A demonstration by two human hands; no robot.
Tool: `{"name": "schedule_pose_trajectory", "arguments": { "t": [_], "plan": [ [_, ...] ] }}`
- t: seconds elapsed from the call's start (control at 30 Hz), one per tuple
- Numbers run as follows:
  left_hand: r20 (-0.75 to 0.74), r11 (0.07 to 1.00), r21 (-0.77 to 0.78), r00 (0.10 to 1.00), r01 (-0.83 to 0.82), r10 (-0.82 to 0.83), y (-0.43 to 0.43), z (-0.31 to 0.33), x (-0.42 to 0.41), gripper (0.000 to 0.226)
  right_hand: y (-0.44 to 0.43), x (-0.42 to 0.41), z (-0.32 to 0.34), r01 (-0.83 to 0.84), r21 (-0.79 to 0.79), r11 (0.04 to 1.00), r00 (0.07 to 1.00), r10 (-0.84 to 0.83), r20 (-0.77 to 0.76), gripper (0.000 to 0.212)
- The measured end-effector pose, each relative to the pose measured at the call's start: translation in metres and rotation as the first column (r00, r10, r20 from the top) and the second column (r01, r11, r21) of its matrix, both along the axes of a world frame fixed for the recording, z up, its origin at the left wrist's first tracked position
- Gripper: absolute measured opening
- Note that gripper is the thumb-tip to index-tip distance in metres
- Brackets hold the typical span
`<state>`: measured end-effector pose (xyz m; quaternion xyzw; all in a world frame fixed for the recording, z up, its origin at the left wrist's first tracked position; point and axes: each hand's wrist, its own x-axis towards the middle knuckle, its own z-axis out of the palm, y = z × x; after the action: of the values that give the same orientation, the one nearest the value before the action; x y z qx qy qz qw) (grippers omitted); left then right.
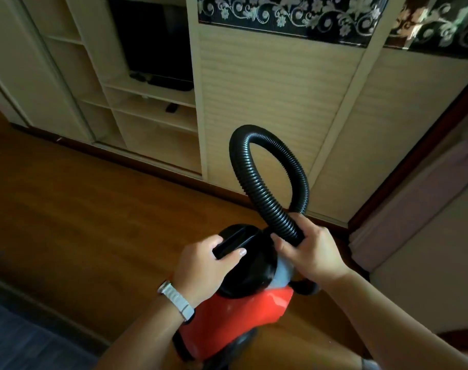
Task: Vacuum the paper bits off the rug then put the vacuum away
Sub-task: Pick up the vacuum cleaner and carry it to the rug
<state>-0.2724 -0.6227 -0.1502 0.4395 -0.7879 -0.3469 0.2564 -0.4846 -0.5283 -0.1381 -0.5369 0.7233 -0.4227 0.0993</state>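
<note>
Carrying to storage, I judge. Left hand (201, 263) fingers curl round the handle (235, 243) atop the vacuum (235, 311). Right hand (313, 252) fingers wrap the hose (257, 177) loop just beside it. Keep the loop pinned and lift level. Hose is ribbed, springy black plastic. Vacuum body is glossy red and rounded, with wooden floor (94, 222) beneath.

Vacuum (243, 308) directly before me, floor (94, 209) beneath; my left hand (203, 265) round its top handle (235, 243), my right hand (307, 252) round the hose (245, 180), right of it; shelving (152, 121) behind-left, wardrobe door (267, 89) behind.
</note>
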Motion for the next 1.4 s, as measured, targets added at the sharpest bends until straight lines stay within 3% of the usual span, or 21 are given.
{"name": "schedule_pose_trajectory", "arguments": {
  "t": [0.2, 0.37, 0.53, 0.63, 0.83, 1.07, 1.17, 1.3, 1.4],
  "plan": [
    [-0.044, 1.000, -0.001, 0.999, -0.016, 0.016, -0.123, 0.001, -0.008, 0.056, -0.115, -0.001, 0.008, -0.005, 0.033, 0.999, 1.000, 0.006, -0.028, 0.034],
    [0.017, 0.995, -0.079, 0.998, -0.061, 0.062, -0.206, 0.008, 0.007, 0.057, -0.200, 0.006, 0.008, -0.073, 0.035, 0.997, 0.997, 0.073, 0.006, 0.036],
    [-0.019, 0.986, -0.093, 0.991, -0.137, 0.135, -0.276, 0.013, 0.026, 0.045, -0.285, 0.014, 0.012, -0.217, -0.007, 0.976, 0.976, 0.217, 0.013, 0.031],
    [0.039, 0.984, -0.085, 0.986, -0.158, 0.162, -0.311, 0.012, 0.033, 0.046, -0.334, 0.018, 0.005, -0.286, -0.006, 0.958, 0.957, 0.286, 0.042, 0.032],
    [0.077, 0.935, 0.011, 0.932, -0.356, 0.354, -0.388, 0.008, 0.034, 0.029, -0.459, 0.018, -0.010, -0.385, -0.005, 0.923, 0.915, 0.383, 0.124, 0.033],
    [0.144, 0.840, 0.020, 0.833, -0.542, 0.534, -0.485, 0.027, 0.032, 0.043, -0.603, 0.021, -0.004, -0.568, 0.079, 0.819, 0.810, 0.539, 0.230, 0.029],
    [0.147, 0.790, -0.013, 0.780, -0.614, 0.609, -0.520, 0.034, 0.041, 0.040, -0.658, 0.028, 0.003, -0.659, 0.086, 0.747, 0.738, 0.621, 0.263, 0.024],
    [0.150, 0.747, -0.030, 0.736, -0.664, 0.660, -0.555, 0.047, 0.062, 0.032, -0.711, 0.054, 0.013, -0.716, 0.035, 0.698, 0.678, 0.682, 0.275, 0.033],
    [0.162, 0.711, -0.055, 0.697, -0.701, 0.699, -0.584, 0.053, 0.085, 0.028, -0.750, 0.078, 0.015, -0.767, 0.043, 0.640, 0.622, 0.726, 0.295, 0.026]
  ]
}}
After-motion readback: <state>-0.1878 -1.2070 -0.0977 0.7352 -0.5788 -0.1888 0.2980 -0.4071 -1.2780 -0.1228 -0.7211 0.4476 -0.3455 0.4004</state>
